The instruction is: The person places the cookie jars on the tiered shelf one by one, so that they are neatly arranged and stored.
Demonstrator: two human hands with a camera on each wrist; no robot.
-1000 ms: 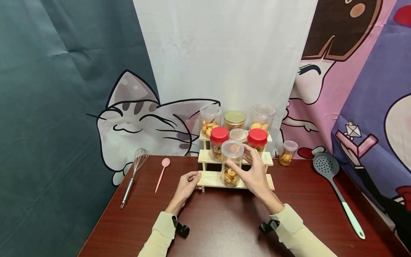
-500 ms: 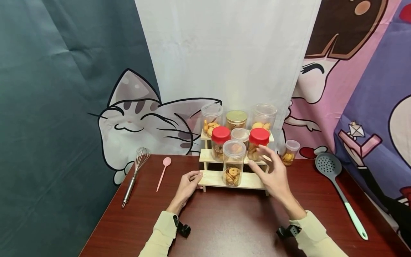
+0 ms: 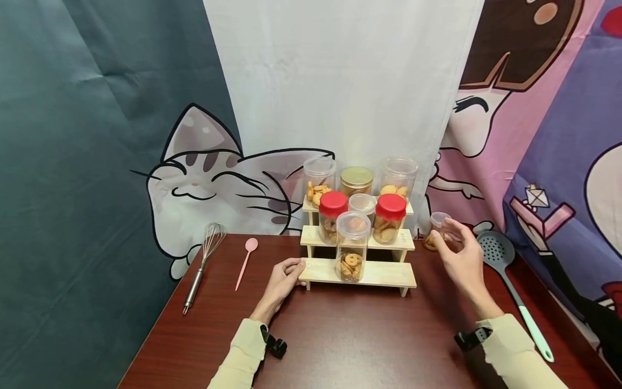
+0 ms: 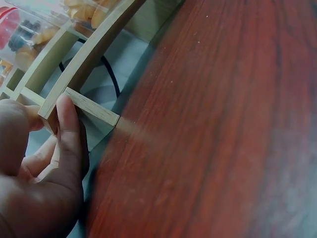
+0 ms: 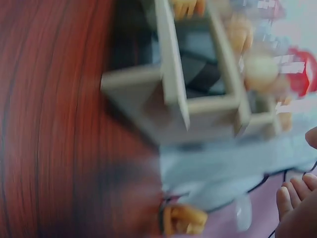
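Note:
A three-step wooden display rack [image 3: 384, 274] stands on the table, holding several jars of cookies. My left hand [image 3: 283, 280] pinches the left end of its lowest step; in the left wrist view a fingertip [image 4: 67, 106] lies against the rack's leg. One tall clear jar [image 3: 352, 246] with ring-shaped cookies stands on that step. To the rack's right, a small clear-lidded jar [image 3: 430, 240] of cookies stands on the table. My right hand [image 3: 464, 262] is at this jar, thumb and fingers spread and overlapping it. The right wrist view is blurred and shows the fingers [image 5: 290, 196] apart from it.
Two red-lidded jars [image 3: 332, 202] flank a clear-lidded one on the middle step. On the top step a gold-lidded jar [image 3: 357, 178] stands between two clear ones. A whisk [image 3: 201, 270] and pink spoon [image 3: 247, 262] lie left, a slotted skimmer [image 3: 510, 281] right.
My right hand has let go of the tall jar on the lowest step and moved right to the small jar. The left hand stays on the rack.

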